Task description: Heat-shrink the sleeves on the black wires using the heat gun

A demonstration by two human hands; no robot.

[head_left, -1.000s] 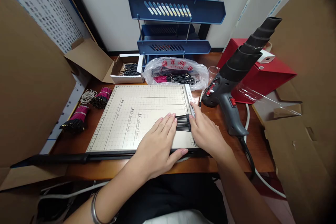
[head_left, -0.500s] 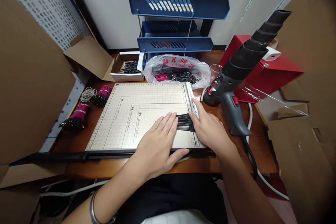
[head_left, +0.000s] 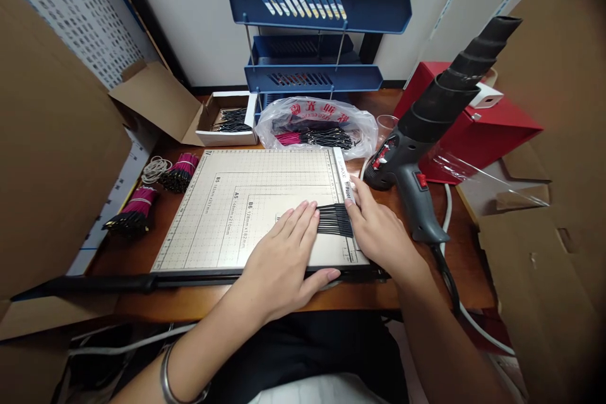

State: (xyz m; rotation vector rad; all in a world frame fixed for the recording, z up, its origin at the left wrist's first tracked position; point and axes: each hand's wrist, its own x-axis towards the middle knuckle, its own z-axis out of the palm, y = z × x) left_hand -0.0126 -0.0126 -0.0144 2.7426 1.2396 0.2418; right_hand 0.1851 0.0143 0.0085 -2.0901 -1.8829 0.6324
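Observation:
Several thin black strands point(head_left: 335, 219), like cables or tubes, lie side by side on the cream gridded board of a paper cutter point(head_left: 189, 214). My left hand point(head_left: 281, 252) rests flat over their left part, fingers stretched out and thumb apart, hiding that end. At the board's right edge my right hand point(head_left: 381, 227) lies against the strands' right ends. Its thumb is by the strands and its index finger reaches along the white ruler strip point(head_left: 341, 170); the other fingers are mostly hidden. The cutter's black handle point(head_left: 108, 284) lies low along the front edge.
A grey heat gun point(head_left: 416, 170) stands right of the cutter, before a red box point(head_left: 502, 126). Behind are a plastic bag point(head_left: 272, 120) of pink and black strands, a small carton point(head_left: 231, 137) and a blue rack point(head_left: 312, 3). Pink-black bundles point(head_left: 137, 208) lie left.
The whole view has shifted slightly. The right hand has edged a little along the ruler strip; the left hand stays flat on the strands.

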